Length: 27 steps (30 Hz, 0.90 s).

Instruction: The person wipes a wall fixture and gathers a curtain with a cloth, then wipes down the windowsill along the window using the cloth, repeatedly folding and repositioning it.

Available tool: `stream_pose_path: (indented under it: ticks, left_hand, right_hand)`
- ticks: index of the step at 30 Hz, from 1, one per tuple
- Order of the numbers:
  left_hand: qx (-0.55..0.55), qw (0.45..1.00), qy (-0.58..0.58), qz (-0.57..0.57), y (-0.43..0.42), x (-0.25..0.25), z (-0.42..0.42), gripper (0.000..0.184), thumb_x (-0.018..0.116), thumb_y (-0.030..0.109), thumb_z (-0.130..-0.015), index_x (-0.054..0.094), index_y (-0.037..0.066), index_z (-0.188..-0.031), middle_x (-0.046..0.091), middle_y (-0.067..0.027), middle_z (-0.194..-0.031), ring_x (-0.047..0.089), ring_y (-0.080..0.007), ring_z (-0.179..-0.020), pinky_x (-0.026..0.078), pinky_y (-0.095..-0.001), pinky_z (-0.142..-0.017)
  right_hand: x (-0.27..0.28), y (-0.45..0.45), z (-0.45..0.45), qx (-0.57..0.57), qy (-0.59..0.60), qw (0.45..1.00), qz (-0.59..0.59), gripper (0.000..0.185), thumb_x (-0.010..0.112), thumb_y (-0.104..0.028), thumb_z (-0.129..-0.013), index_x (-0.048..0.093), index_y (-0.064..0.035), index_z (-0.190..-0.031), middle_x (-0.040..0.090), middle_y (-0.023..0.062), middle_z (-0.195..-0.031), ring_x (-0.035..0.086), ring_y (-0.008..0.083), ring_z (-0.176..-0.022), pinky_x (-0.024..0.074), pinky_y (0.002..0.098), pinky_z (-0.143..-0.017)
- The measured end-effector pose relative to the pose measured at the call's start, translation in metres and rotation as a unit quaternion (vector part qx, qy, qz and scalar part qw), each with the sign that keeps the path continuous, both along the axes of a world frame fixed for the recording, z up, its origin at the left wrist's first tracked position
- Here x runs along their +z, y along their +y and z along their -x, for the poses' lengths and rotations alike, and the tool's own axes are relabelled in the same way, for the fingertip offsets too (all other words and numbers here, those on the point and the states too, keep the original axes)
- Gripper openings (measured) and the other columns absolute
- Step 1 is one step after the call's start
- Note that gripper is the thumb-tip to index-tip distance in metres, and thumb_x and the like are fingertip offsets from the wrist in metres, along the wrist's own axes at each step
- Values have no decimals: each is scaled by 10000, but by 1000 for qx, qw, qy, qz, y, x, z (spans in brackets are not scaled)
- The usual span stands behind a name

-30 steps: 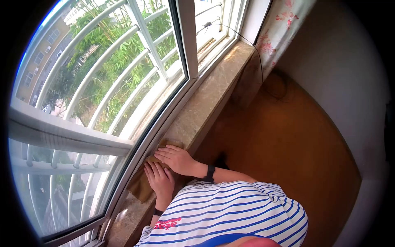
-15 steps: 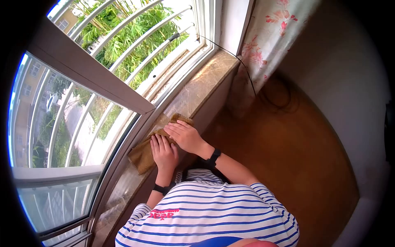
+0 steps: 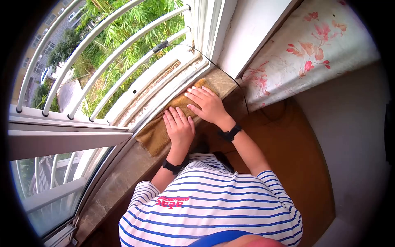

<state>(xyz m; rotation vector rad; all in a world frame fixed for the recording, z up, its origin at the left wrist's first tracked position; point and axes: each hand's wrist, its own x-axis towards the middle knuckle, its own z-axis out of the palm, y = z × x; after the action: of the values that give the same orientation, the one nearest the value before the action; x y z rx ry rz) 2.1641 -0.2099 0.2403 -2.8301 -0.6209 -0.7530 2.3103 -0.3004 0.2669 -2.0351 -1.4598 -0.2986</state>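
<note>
A brown cloth (image 3: 153, 135) lies spread along the marble window sill (image 3: 117, 179), its far end reaching close to the sill's corner. My left hand (image 3: 180, 127) rests flat on the middle of the cloth, fingers extended. Farther along, my right hand (image 3: 209, 108) presses on the far part of the cloth with its fingers stretched out and thumb apart. Both palms face down, and neither hand's fingers are wrapped round the cloth. Dark bands circle both wrists.
The sliding window frame (image 3: 70, 142) stands left of the sill, with white bars (image 3: 119, 53) outside. A black cable (image 3: 214, 64) crosses the sill's far end. Beyond it hangs a floral curtain (image 3: 312, 49). Brown floor (image 3: 284, 164) lies to the right.
Both hands and the cloth have moved along the sill toward the far corner by the curtain. The cloth's bunched far end now lies flatter, and the view has shifted.
</note>
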Motion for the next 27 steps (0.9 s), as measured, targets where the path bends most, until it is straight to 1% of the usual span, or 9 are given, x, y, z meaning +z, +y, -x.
stream_pose_path:
  ticks: [4, 6, 8, 10, 13, 15, 16, 19, 27]
  left_hand:
    - [-8, 999, 16, 32, -20, 11, -37, 526, 564, 291, -945, 564, -104, -1293, 552, -330, -1321, 519, -497, -1248, 381, -548, -1105]
    - [-21, 998, -6, 66, -27, 13, -46, 521, 579, 286, -945, 569, -106, -1287, 551, -326, -1323, 513, -498, -1255, 380, -546, -1106]
    - [-13, 996, -12, 83, -37, 18, -52, 528, 595, 285, -930, 576, -111, -1278, 554, -332, -1312, 510, -502, -1250, 384, -554, -1101]
    - [13, 998, 1, 67, -51, 15, -52, 530, 605, 290, -906, 597, -118, -1245, 565, -336, -1290, 511, -511, -1244, 387, -561, -1099]
    - [100, 993, 28, 50, -70, 18, -36, 552, 592, 315, -919, 578, -105, -1276, 547, -328, -1325, 498, -494, -1272, 366, -549, -1120]
    - [38, 996, -5, 83, -81, 20, -23, 561, 571, 356, -942, 559, -49, -1329, 523, -267, -1399, 472, -422, -1337, 335, -506, -1156]
    - [83, 993, -7, 82, -90, 20, -18, 561, 571, 356, -942, 559, -49, -1329, 523, -267, -1399, 472, -422, -1337, 335, -506, -1156]
    - [61, 989, -61, 121, -103, 23, -10, 531, 569, 398, -954, 563, 53, -1359, 499, -149, -1476, 430, -303, -1406, 313, -439, -1187]
    - [53, 988, -89, 111, -118, 7, 26, 514, 613, 417, -923, 605, 86, -1317, 491, -119, -1493, 426, -308, -1414, 340, -458, -1174]
  right_hand:
    - [6, -18, -42, -25, 15, 1000, 3, 503, 674, -369, -908, 609, -78, -1312, 583, 115, -1397, 544, 260, -1296, 401, 442, -1114]
    - [3, -23, -56, -62, 4, 998, -32, 824, 730, -441, -849, 422, 24, -1456, 443, 207, -1510, 503, 367, -1321, 399, 453, -1113]
    - [2, -32, -56, -122, 28, 992, 13, 903, 750, -466, -827, 387, 70, -1457, 419, 262, -1507, 450, 400, -1366, 379, 460, -1125]
    - [-5, -41, -50, -97, -1, 995, 15, 869, 724, -458, -856, 387, 68, -1459, 434, 268, -1491, 447, 401, -1370, 383, 458, -1117]
    - [-8, -56, -35, -105, 3, 990, 98, 806, 651, -446, -912, 377, 63, -1472, 408, 259, -1511, 404, 380, -1400, 303, 458, -1169]
    - [-14, -64, -30, -100, -31, 989, 109, 792, 602, -456, -938, 360, 67, -1480, 395, 266, -1516, 382, 380, -1417, 278, 477, -1183]
    - [-16, -69, -28, -95, -52, 988, 109, 781, 587, -452, -947, 356, 69, -1482, 386, 271, -1520, 374, 384, -1422, 268, 486, -1188]
    - [-24, -81, -25, -85, -66, 988, 111, 706, 548, -425, -974, 381, 55, -1465, 343, 284, -1540, 342, 430, -1429, 254, 507, -1192]
    - [-10, -105, 0, 89, -74, 982, 147, 652, 491, -399, -1010, 368, 38, -1478, 279, 287, -1575, 248, 442, -1475, 194, 546, -1205]
